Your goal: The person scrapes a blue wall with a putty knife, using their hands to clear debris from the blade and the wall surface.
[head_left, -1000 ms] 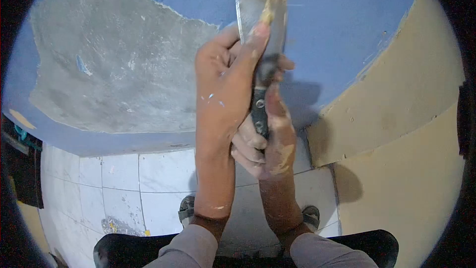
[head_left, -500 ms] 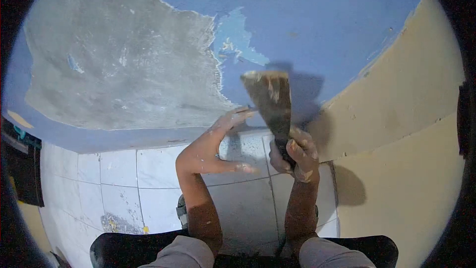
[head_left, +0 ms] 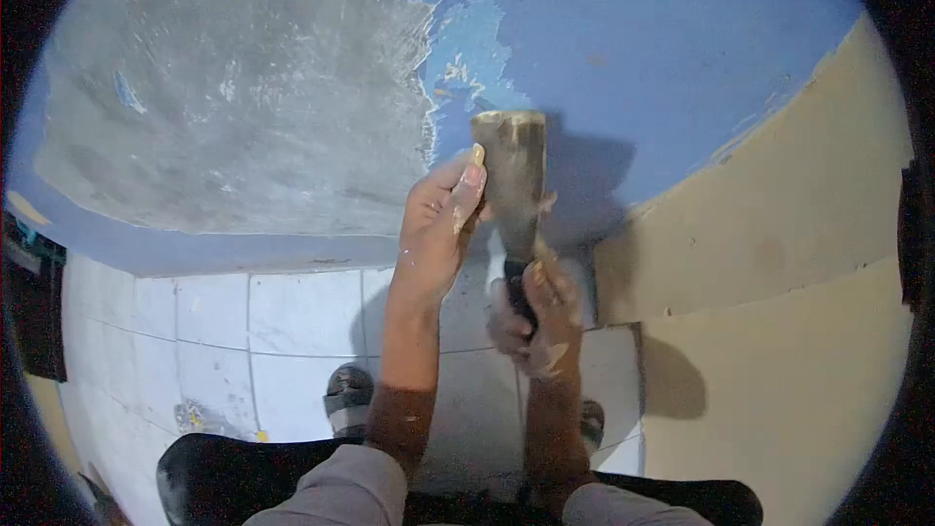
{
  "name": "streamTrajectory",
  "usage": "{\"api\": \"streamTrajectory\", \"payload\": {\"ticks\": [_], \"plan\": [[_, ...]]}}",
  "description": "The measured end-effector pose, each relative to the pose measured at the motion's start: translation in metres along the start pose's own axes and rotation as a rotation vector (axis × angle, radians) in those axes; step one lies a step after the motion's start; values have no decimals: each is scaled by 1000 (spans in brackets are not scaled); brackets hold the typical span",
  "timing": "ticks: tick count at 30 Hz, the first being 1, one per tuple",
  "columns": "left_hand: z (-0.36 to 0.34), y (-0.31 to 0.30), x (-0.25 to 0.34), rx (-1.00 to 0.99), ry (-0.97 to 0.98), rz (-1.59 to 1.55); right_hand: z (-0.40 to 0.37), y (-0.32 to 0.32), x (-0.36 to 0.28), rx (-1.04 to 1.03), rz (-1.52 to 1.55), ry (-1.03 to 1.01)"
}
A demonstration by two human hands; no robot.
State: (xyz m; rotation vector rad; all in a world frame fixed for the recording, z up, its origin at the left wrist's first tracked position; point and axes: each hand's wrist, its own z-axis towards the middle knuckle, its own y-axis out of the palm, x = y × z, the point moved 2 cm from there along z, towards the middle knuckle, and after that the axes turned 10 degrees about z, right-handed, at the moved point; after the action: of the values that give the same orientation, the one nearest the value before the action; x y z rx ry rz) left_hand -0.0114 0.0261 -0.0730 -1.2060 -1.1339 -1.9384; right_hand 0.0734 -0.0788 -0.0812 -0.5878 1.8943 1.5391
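Note:
My right hand (head_left: 541, 317) is wrapped round the black handle of a putty knife (head_left: 516, 170), whose wide, smeared blade points up toward the wall. My left hand (head_left: 446, 209) is at the blade's left edge, with thumb and fingers closed near it; a small yellowish bit shows at the thumb tip. Whether the fingers grip the blade itself is hard to make out. Behind the blade is the blue wall (head_left: 662, 68), with a light blue patch (head_left: 477, 44) and a large bare grey area (head_left: 234, 107) to the left. Whitish residue marks both hands.
White floor tiles (head_left: 302, 312) lie below the wall, with a stained spot (head_left: 214, 419) at the lower left. A beige wall (head_left: 769, 224) stands on the right. Feet in dark sandals (head_left: 349, 394) and a black seat edge (head_left: 224, 477) show below.
My left hand has moved up and right to the blade, and its spread fingers have closed. The putty knife and my right hand have shifted left, and the blade is more upright.

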Motion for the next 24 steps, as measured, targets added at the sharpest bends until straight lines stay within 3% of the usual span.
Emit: {"api": "streamTrajectory", "payload": {"ticks": [4,7,10,13,16,19,24], "plan": [[0,24,4,30,31,-263,-5,13,8,26,4,-2],[-5,17,-9,248,46,61,-4,11,14,-27,32,23],[-2,24,-3,83,39,-475,1,3,19,10,-68,-39],[-3,33,4,-2,112,-558,2,10,14,-11,-8,-45],[-7,30,-9,-130,149,-356,3,-5,16,-5,-64,-64],[-4,30,-9,0,-3,-49,2,-3,13,10,-63,-47],[-4,36,8,62,-38,-160,1,-6,12,66,-125,-39]]}}
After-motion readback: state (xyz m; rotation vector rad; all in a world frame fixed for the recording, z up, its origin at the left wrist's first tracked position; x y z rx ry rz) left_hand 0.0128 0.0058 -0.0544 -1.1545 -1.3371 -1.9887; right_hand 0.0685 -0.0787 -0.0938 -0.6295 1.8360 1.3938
